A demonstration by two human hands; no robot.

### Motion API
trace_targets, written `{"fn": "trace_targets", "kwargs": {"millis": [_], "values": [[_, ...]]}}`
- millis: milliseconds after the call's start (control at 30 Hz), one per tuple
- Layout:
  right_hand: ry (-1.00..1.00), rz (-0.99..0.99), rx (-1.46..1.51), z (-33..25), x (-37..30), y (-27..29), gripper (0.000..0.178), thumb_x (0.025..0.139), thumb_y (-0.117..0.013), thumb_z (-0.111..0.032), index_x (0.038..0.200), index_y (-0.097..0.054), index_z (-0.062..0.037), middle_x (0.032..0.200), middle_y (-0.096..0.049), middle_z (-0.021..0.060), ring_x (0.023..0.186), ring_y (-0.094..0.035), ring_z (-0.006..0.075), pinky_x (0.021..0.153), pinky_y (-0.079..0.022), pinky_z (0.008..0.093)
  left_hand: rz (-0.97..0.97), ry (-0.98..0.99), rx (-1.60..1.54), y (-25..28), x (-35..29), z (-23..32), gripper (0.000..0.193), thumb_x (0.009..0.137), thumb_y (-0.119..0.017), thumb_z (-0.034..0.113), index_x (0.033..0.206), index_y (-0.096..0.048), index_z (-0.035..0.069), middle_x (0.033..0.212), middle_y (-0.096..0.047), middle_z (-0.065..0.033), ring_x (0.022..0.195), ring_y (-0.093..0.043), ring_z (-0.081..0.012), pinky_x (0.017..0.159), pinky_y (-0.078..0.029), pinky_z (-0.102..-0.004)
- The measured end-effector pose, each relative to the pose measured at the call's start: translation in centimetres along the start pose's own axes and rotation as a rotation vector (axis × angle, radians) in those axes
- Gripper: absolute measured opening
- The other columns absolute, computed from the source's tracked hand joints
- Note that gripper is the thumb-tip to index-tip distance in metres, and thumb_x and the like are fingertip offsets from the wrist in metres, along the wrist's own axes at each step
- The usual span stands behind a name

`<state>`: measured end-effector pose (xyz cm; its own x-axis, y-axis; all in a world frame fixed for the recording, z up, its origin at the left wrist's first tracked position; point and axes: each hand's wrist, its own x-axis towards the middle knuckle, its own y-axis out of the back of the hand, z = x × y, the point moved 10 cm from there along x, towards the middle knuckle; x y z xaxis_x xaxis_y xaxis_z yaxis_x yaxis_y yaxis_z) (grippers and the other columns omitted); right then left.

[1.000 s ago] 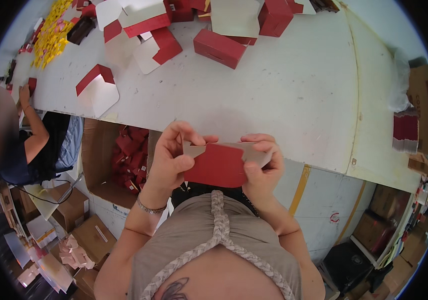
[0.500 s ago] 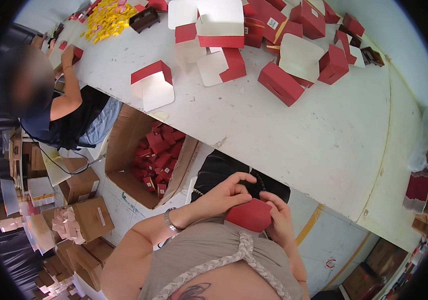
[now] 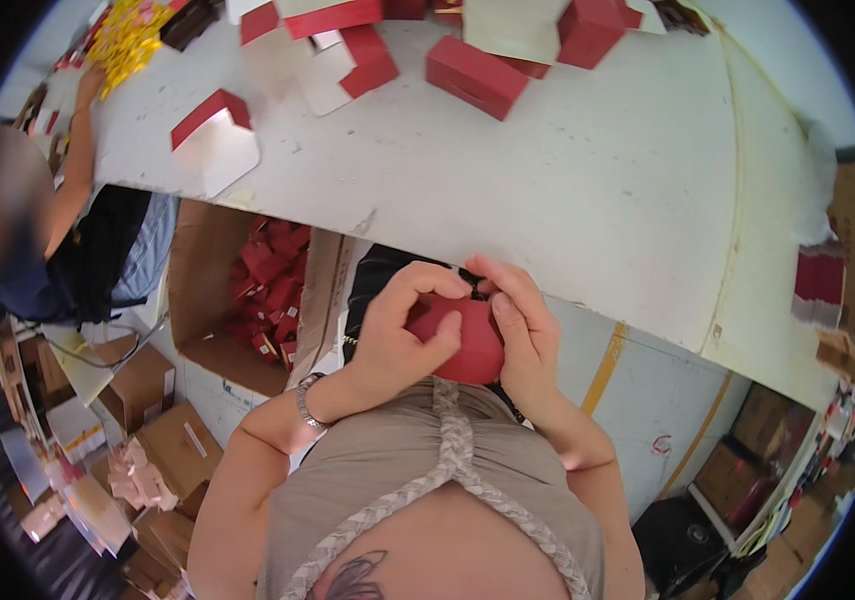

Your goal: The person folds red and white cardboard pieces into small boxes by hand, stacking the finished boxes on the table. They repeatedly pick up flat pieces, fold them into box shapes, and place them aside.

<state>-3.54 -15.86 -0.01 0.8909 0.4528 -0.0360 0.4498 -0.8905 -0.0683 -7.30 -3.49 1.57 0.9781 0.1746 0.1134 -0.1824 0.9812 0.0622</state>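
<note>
2 hands (image 3: 458, 335) around 1 red box (image 3: 463, 345).

A packing workshop, by every sign. Long white table (image 3: 568, 170) strewn with red boxes (image 3: 475, 76), some folded, some flat and open, white inside. Yellow pieces (image 3: 126, 40) heaped at the far end, where a second worker (image 3: 68, 240) reaches in. Under the table, an open carton (image 3: 238, 300) filled with more red boxes. Brown cartons (image 3: 163, 440) stacked on the floor at left, more goods and cartons (image 3: 838, 300) piled at right. Yellow tape lines (image 3: 605, 368) on the floor.
</note>
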Motion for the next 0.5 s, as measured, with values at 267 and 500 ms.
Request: {"fn": "trace_targets", "kwargs": {"millis": [267,500], "values": [[0.49,0.067,-0.474,-4.2,-1.1,0.6,0.088,0.057,-0.087,-0.021,0.131,-0.045,-0.0035,0.137,-0.037,0.0259,0.108,-0.053,0.0359,0.085,-0.048,0.0428,-0.1,-0.253,0.251,-0.3,4.1,4.4,0.021,0.072,-0.068,0.0,0.092,-0.067,0.004,0.096,-0.064,-0.01,0.087,-0.061,-0.0215,0.076,-0.049,-0.0287],[0.775,0.1,-0.646,-6.2,-3.7,-0.6,0.053,0.066,-0.077,-0.008,0.114,-0.056,0.0013,0.105,-0.059,0.0165,0.088,-0.059,0.0319,0.077,-0.049,0.0392,-0.128,-0.248,0.296,0.1,4.6,4.5,0.028,0.066,-0.078,0.007,0.091,-0.067,0.0,0.097,-0.065,-0.0129,0.087,-0.064,-0.0251,0.075,-0.052,-0.0289]]}}
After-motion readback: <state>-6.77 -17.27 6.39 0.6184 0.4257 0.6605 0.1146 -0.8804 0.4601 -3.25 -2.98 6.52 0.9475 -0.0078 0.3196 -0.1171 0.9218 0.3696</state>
